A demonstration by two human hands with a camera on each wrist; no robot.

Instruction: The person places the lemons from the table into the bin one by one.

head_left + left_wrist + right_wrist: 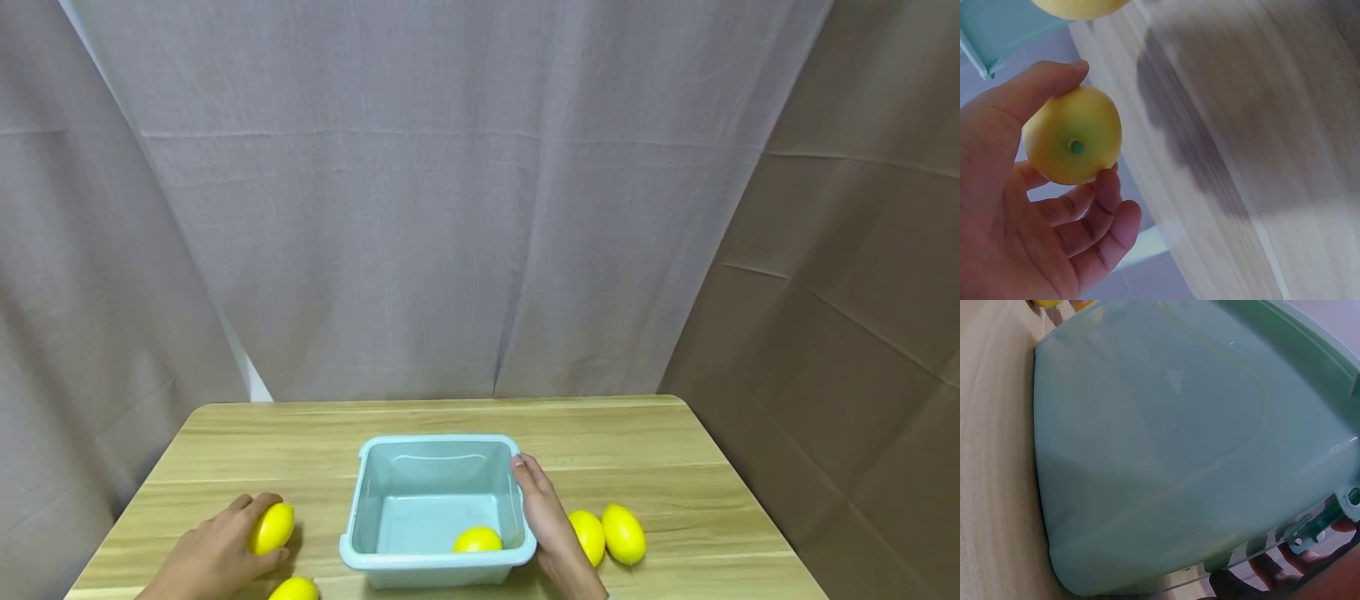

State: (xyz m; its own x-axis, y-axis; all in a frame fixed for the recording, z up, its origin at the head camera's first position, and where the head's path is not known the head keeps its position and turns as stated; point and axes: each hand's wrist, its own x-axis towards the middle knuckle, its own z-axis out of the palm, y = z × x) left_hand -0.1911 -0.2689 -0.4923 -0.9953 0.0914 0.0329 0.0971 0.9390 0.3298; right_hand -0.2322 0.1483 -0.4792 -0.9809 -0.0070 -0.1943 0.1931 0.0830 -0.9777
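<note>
A person's left hand (213, 546) grips a yellow lemon (273, 530) between thumb and fingers at the left of a wooden desk (675, 467), just beyond a second lemon (295, 589) near the front. The right hand (546, 517) holds the right side of a pale blue bin (431, 560), its thumb at the rim, with a third lemon (478, 540) inside at the near right corner. To the right, a fourth lemon (588, 535) and a fifth lemon (623, 534) lie side by side before gray curtains (375, 250).
</note>
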